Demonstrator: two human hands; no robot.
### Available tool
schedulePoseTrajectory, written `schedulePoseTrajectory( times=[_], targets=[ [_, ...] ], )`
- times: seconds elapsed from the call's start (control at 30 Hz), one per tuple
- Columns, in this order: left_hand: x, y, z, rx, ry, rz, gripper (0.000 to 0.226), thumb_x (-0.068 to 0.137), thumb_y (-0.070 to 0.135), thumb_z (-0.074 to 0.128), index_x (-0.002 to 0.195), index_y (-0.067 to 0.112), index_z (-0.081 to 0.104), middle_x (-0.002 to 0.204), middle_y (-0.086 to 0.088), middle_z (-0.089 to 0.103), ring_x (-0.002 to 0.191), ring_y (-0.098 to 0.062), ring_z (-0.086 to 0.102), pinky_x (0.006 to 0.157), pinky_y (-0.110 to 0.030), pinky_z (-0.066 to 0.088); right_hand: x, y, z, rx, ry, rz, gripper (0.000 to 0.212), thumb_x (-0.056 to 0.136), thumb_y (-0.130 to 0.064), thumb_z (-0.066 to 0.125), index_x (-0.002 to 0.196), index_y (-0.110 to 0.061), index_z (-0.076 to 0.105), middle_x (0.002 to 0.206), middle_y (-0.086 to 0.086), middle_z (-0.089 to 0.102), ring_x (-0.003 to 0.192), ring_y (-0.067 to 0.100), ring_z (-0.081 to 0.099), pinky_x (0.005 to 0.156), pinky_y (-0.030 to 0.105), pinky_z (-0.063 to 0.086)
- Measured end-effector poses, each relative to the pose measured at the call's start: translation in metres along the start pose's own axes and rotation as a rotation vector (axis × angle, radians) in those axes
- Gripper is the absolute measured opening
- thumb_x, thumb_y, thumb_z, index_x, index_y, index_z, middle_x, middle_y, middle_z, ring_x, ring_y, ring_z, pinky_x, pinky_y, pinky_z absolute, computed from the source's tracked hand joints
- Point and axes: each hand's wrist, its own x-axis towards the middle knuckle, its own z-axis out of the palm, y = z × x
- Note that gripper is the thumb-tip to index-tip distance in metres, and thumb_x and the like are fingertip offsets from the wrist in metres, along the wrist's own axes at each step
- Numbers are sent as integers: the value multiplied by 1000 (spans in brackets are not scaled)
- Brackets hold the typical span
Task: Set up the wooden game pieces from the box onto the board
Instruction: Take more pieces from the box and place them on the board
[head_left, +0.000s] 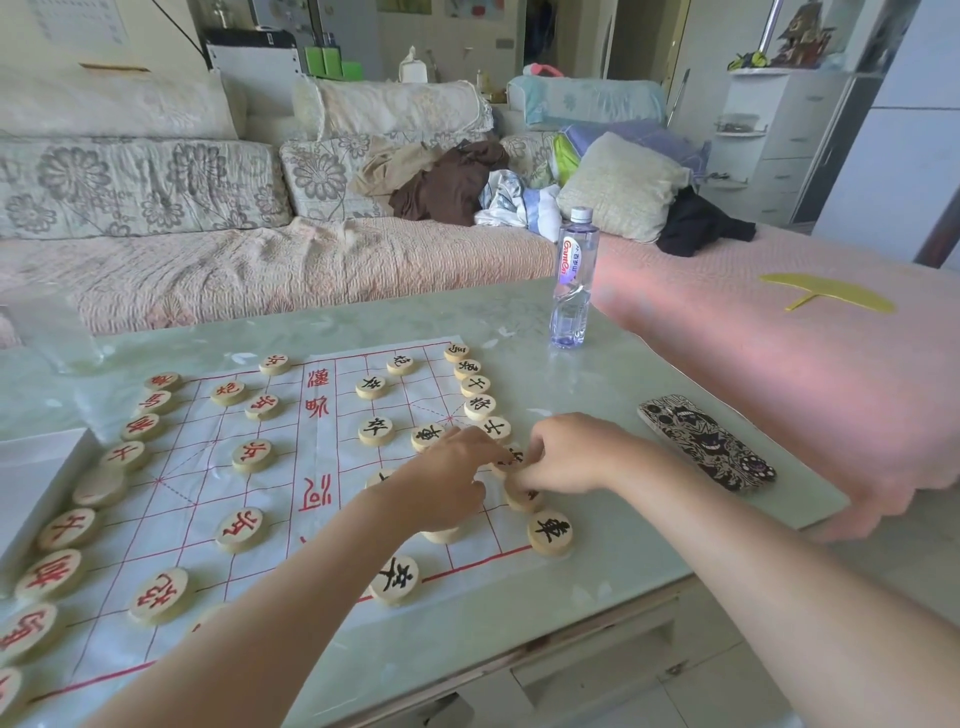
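Note:
The white board sheet with red lines (322, 467) lies on a pale green glass table. Round wooden pieces with red characters (240, 529) stand on its left half, and black-character pieces (375, 430) on its right half. Both my hands meet at the black back row on the right edge. My right hand (569, 457) pinches a black piece (508, 461) in that row with curled fingers. My left hand (441, 483) stretches its index finger to the same piece, and its other fingers are curled. It partly hides another piece (441, 534).
A white box (36, 467) sits at the board's left edge. A water bottle (572, 280) stands at the far right of the table, and a patterned phone (706, 441) lies right of the board. A sofa with cushions and clothes runs behind. A yellow fan (826, 293) lies on the pink cover.

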Motion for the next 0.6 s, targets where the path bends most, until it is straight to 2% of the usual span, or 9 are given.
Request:
schedulePoseTrajectory(
  times=[0.07, 0.2, 0.3, 0.43, 0.53, 0.6],
  targets=[
    [0, -5, -8, 3, 60, -16, 53, 87, 4, 49, 134, 29, 52, 131, 5, 49, 124, -15, 37, 104, -29, 33, 4, -6, -7, 59, 84, -18, 47, 76, -62, 65, 94, -19, 69, 97, -3, 70, 92, 19, 65, 79, 34, 51],
    [1, -29, -32, 24, 248, -156, 41, 90, 8, 49, 126, 26, 58, 123, 2, 53, 120, -17, 44, 98, -32, 41, 24, -26, -7, 136, 153, -138, 18, 88, -41, 64, 104, -32, 61, 104, -12, 58, 103, 16, 58, 84, 32, 47],
    [-4, -53, -45, 66, 268, -274, 39, 91, 9, 48, 125, 24, 59, 126, 1, 52, 123, -19, 42, 97, -31, 39, 48, -44, 2, 106, 146, -204, 32, 90, -31, 59, 122, -32, 60, 122, -8, 59, 115, 18, 56, 94, 34, 47],
    [-11, -78, -52, 145, 210, -350, 37, 93, 15, 48, 127, 26, 57, 133, 1, 48, 126, -19, 39, 100, -34, 38, 76, -69, 13, 19, 136, -266, 51, 92, -31, 58, 141, -32, 49, 145, -7, 49, 130, 19, 49, 101, 37, 45],
    [-11, -90, -52, 158, 172, -335, 36, 93, 17, 50, 127, 26, 57, 132, 0, 47, 124, -19, 37, 100, -34, 39, 88, -82, 21, -75, 102, -305, 52, 93, -37, 57, 144, -32, 46, 146, -3, 47, 131, 23, 48, 97, 35, 45],
    [-6, -97, -54, 138, 196, -328, 37, 92, 16, 50, 127, 26, 57, 132, 1, 46, 124, -19, 36, 100, -36, 40, 94, -88, 25, -144, 88, -336, 44, 93, -38, 56, 136, -31, 54, 137, 0, 52, 125, 25, 52, 93, 37, 48]
  ],
)
